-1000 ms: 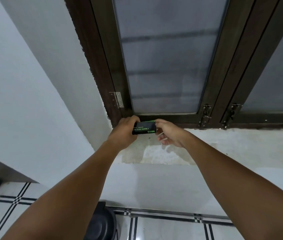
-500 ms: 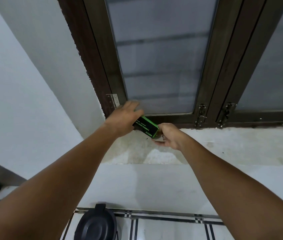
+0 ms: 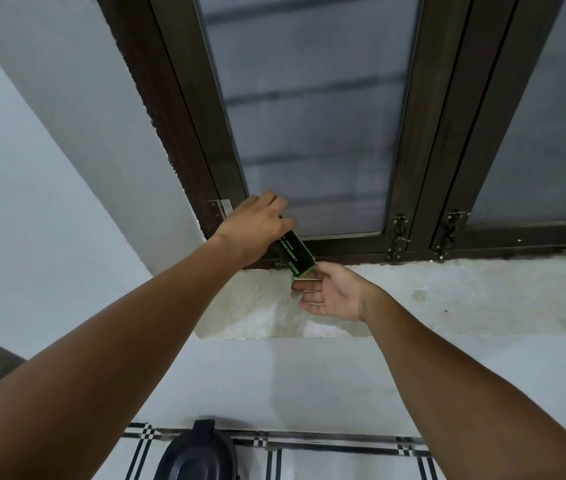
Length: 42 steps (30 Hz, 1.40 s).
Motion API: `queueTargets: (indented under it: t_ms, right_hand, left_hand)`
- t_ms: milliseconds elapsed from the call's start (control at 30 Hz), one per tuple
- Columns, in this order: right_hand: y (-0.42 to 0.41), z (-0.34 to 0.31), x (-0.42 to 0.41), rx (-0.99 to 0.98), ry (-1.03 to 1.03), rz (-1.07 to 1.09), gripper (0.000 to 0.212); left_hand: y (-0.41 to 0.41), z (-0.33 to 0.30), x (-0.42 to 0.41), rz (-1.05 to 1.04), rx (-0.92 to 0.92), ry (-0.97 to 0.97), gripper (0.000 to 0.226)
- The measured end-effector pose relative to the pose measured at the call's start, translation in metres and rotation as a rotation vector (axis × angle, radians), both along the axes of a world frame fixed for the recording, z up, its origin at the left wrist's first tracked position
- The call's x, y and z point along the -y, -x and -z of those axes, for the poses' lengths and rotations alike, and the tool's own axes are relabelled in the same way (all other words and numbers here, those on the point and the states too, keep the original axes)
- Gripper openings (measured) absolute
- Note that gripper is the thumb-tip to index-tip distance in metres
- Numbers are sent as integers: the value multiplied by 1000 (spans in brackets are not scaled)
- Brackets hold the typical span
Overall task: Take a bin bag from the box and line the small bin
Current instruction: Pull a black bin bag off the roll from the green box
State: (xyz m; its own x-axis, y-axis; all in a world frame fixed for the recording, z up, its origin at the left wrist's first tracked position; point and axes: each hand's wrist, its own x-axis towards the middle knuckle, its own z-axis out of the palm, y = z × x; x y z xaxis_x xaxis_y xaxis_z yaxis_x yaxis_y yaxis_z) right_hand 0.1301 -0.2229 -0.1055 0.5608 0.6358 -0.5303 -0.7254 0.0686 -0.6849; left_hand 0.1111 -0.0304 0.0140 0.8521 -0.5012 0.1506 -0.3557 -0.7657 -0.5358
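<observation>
A small black box with green lettering (image 3: 293, 252) is tilted, its open end pointing down to the right, above the window sill (image 3: 447, 292). My left hand (image 3: 253, 228) grips the box's upper end. Just under the lower end is my right hand (image 3: 330, 292), palm up with fingers spread. A pale scrap (image 3: 296, 293), maybe a bag, shows by its fingertips; I cannot tell if it is held. The small black bin (image 3: 198, 455) with its lid on stands on the floor below, against the wall.
A dark-framed window with frosted panes (image 3: 309, 133) and two latches (image 3: 399, 237) rises behind the sill. A white wall (image 3: 32, 202) closes the left side. The floor has white tiles with black lines (image 3: 343, 459).
My left hand has tipped the box from level to steeply slanted and lifted it. My right hand has let go of the box end and turned palm up beneath it.
</observation>
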Motion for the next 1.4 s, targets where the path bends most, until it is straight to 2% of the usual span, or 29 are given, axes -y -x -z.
queueTargets:
  t_ms: [167,333,433,600,733,833,1000,1133,1300,1400]
  right_hand:
    - [-3,0,4,6,-92,-29,29]
    - [-5,0,7,-5,-97,-61,25]
    - [-6,-1,9,-8,-94,-114,24]
    - [-13,-1,10,28,41,-95,26]
    - [-16,-10,6,177,203,-137,15]
    - [-20,-14,9,257,296,-144,17]
    - [-26,-11,35,365,562,12,29]
    - [-23,-7,44,414,524,159,2]
    - [-18,-11,35,459,519,354,17]
    - [-19,-13,36,440,519,449,17]
  left_hand:
    - [1,-3,-2,11,31,-7,52]
    - [9,0,-2,-2,26,19,49]
    - [11,2,-3,-30,14,6,55]
    - [14,11,-6,-114,5,-11,65]
    - [14,21,-5,-124,4,-6,60]
    - [17,29,-7,-168,4,43,52]
    - [36,61,-28,-346,-64,139,52]
    - [45,94,-34,-467,-149,211,57]
    - [39,109,-25,-482,-120,289,68]
    - [36,116,-24,-464,-137,323,75]
